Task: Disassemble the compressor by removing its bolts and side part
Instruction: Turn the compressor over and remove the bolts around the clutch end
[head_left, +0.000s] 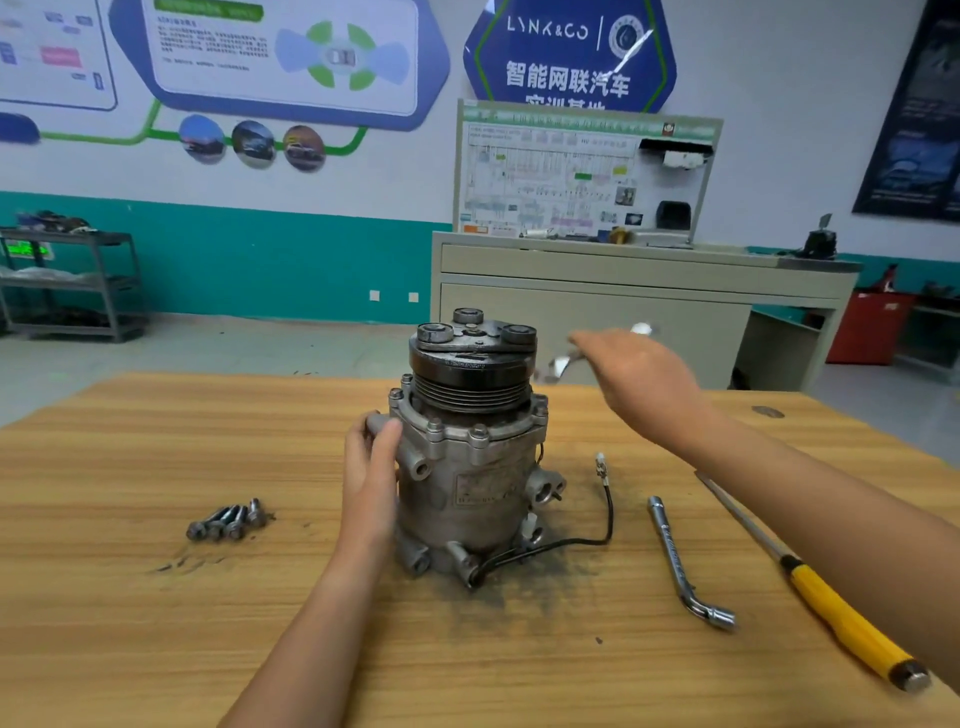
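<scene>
1. A bunch of loose bolts (228, 521) lies on the wooden worktop (156, 441), far left.
2. The left hand (370, 470) has its grip closed on a lug at the compressor's side.
3. The compressor (470, 467) stands upright mid-worktop, pulley end up, with black grime round its base.
4. The right hand (641, 387) is up beside the pulley, grip wrapped round a blurry shiny tool (558, 366).
5. An L-shaped socket wrench (675, 556) and a yellow-handled screwdriver (841, 629) lie far right.

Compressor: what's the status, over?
Left hand grips compressor, upright. Right hand holds blurred wrench beside its top. Loose bolts on table, left. Nothing blocking.
</scene>
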